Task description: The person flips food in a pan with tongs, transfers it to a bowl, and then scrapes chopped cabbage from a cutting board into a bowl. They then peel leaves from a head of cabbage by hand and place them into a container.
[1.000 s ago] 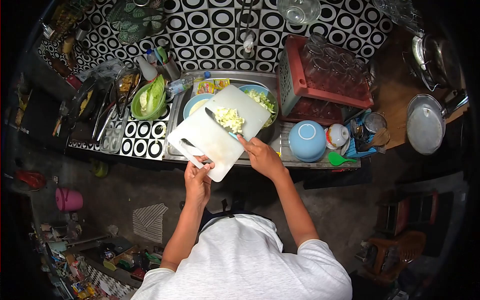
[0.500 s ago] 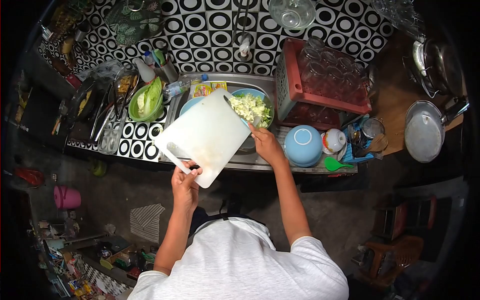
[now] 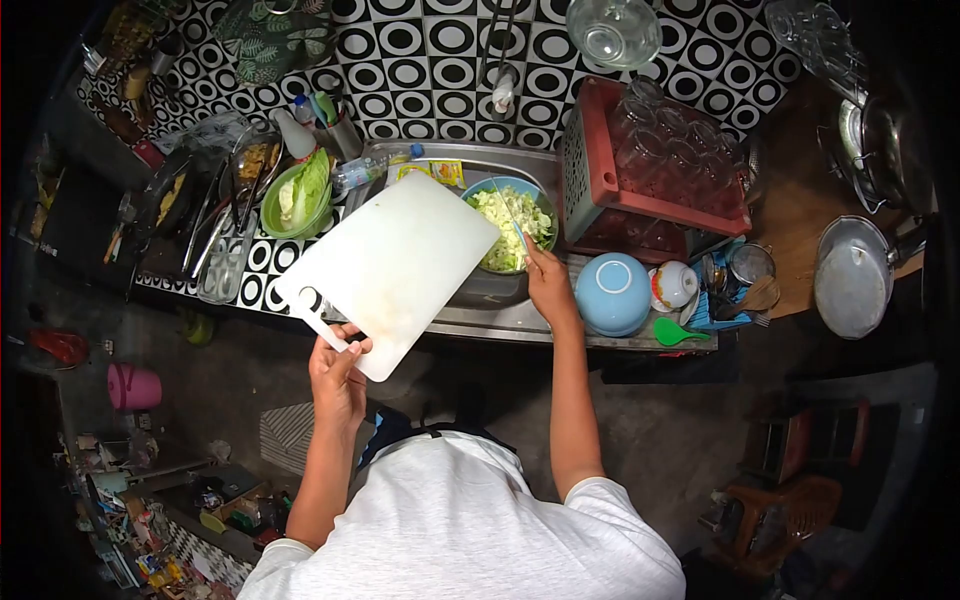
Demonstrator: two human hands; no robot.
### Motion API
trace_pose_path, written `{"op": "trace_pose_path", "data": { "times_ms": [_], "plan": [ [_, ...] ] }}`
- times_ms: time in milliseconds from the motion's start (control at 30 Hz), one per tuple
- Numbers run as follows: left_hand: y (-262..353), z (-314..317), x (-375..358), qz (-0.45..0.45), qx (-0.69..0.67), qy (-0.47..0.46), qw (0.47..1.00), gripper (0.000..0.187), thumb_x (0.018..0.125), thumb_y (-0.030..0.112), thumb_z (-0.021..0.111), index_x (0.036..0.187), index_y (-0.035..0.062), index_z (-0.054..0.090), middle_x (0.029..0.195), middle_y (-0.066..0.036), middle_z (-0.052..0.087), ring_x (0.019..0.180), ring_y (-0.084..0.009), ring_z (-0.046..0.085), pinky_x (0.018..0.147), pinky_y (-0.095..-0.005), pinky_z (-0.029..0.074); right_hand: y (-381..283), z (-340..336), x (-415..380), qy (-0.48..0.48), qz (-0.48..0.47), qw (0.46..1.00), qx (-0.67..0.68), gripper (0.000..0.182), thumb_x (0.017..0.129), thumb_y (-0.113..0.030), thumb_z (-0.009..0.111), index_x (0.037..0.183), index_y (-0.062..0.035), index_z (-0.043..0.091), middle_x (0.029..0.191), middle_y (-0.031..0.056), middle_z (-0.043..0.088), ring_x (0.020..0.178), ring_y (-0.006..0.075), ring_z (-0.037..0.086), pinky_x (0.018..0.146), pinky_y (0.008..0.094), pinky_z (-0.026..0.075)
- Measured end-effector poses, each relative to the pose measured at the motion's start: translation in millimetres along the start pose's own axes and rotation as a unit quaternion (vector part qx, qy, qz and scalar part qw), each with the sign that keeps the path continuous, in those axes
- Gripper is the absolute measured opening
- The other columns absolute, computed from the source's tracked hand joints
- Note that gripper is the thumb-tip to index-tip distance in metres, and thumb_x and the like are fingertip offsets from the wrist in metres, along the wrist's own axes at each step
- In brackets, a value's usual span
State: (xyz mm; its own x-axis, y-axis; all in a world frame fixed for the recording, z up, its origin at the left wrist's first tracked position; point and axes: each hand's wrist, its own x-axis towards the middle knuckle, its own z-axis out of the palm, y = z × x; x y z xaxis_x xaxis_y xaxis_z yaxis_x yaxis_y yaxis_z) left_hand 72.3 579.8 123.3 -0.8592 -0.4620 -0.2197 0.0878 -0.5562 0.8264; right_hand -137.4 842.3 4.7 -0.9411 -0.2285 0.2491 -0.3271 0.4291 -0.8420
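Note:
My left hand grips the handle end of a white cutting board, fingers through its slot; the board is held tilted over the counter's edge. My right hand is closed on the handle of a knife, whose thin blade lies over chopped cabbage. The cabbage fills a blue bowl at the sink. Part of the sink is hidden by the board. A green bowl with leafy cabbage stands left of the board.
Right of the cabbage bowl are an upturned blue bowl, a green spoon and a red rack of glasses. A plastic bottle lies behind the board. Pans and utensils stand at the left.
The board has moved left, away from the cabbage bowl, with my left hand. Less cabbage is hidden now. My right hand has shifted slightly right with the knife.

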Motion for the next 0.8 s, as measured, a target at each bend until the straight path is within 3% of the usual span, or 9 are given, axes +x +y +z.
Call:
{"op": "trace_pose_path", "data": {
  "times_ms": [133, 233, 333, 500, 667, 800],
  "plan": [
    [13, -13, 7, 0.001, -0.005, -0.005, 1.0, 0.025, 0.086, -0.006, 0.06, 0.104, 0.0057, 0.047, 0.111, -0.011, 0.057, 0.094, -0.0183, 0.066, 0.088, -0.0326, 0.054, -24, 10, -10, 0.033, 0.05, 0.995, 0.079, 0.045, 0.093, -0.003, 0.053, 0.138, -0.0073, 0.054, 0.089, 0.0205, 0.062, 0.078, 0.0309, 0.061, 0.076, 0.0356, 0.049],
    [20, -31, 15, 0.006, -0.002, -0.009, 1.0, 0.027, 0.085, -0.001, 0.064, 0.105, 0.0073, 0.049, 0.111, -0.01, 0.058, 0.094, -0.0195, 0.068, 0.086, -0.0346, 0.058, -37, 23, -19, 0.048, 0.01, 0.997, 0.056, 0.045, 0.093, -0.003, 0.052, 0.138, -0.0085, 0.055, 0.088, 0.0193, 0.061, 0.078, 0.0281, 0.061, 0.075, 0.0359, 0.049],
    [37, -52, 21, 0.007, -0.006, -0.003, 1.0, 0.024, 0.089, -0.002, 0.06, 0.11, 0.0019, 0.05, 0.109, -0.012, 0.059, 0.089, -0.0154, 0.067, 0.086, -0.0296, 0.055, -80, 32, -28, 0.041, -0.074, 0.995, -0.051, 0.044, 0.092, -0.003, 0.056, 0.136, -0.0093, 0.057, 0.089, 0.0163, 0.061, 0.077, 0.0298, 0.061, 0.073, 0.0362, 0.049],
    [65, -127, 38, 0.055, 0.033, 0.026, 0.998, 0.031, 0.092, 0.005, 0.06, 0.121, -0.004, 0.051, 0.106, -0.013, 0.063, 0.086, -0.014, 0.066, 0.082, -0.0262, 0.054, -148, 77, -48, -0.006, -0.092, 0.992, -0.091, 0.046, 0.087, -0.003, 0.064, 0.133, -0.0114, 0.06, 0.085, 0.0119, 0.057, 0.075, 0.0302, 0.059, 0.07, 0.0399, 0.048],
    [106, -210, 56, 0.05, 0.065, 0.053, 0.995, 0.04, 0.096, 0.01, 0.057, 0.131, -0.0067, 0.047, 0.102, -0.012, 0.066, 0.083, -0.0123, 0.065, 0.078, -0.0252, 0.053, -190, 149, -80, -0.055, -0.134, 0.979, -0.142, 0.054, 0.086, -0.005, 0.066, 0.137, -0.0181, 0.055, 0.086, 0.0102, 0.056, 0.075, 0.0305, 0.06, 0.067, 0.0414, 0.049],
    [119, -299, 80, 0.025, 0.103, 0.057, 0.993, 0.04, 0.098, 0.01, 0.056, 0.134, -0.0038, 0.049, 0.098, -0.011, 0.068, 0.08, -0.0105, 0.063, 0.073, -0.0243, 0.052, -222, 210, -117, -0.097, -0.083, 0.981, -0.144, 0.052, 0.087, -0.009, 0.067, 0.137, -0.0178, 0.056, 0.089, 0.0102, 0.057, 0.076, 0.0314, 0.061, 0.068, 0.0422, 0.05]
  ]
}}
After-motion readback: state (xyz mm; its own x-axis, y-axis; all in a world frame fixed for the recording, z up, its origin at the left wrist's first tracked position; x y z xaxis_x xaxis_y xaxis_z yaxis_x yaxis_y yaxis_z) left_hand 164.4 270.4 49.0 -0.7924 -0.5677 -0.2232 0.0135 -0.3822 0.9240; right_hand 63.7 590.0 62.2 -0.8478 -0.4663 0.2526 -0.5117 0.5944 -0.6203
